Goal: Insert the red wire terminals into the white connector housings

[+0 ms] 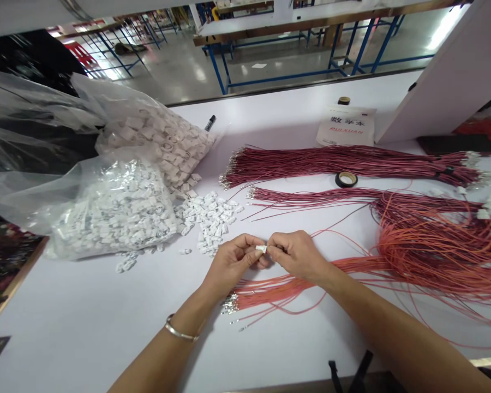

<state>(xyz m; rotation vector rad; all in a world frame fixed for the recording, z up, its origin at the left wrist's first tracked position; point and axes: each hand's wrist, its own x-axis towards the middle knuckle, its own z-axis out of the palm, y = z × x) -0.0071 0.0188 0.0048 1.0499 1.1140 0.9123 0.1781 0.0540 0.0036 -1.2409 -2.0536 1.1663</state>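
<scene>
Between the thumb and fingers of my left hand (237,257) is a small white plastic connector housing (261,248). My right hand (297,252) pinches close against the housing's right end; a thin red wire (339,232) trails out from behind that hand. The fingertips cover where wire and housing meet. Under both hands lies a bundle of orange-red wires (270,295), its metal terminal ends (229,303) pointing left. Loose white connector housings (215,218) are spread on the table just beyond my left hand.
At left stand a clear bag of white housings (118,202) and another of larger pale connectors (159,136). Dark red wire bundles (331,164) stretch across the back, near black tape (346,179). A marker (210,123), a notebook (346,128) and an upright white panel (442,76) are beyond.
</scene>
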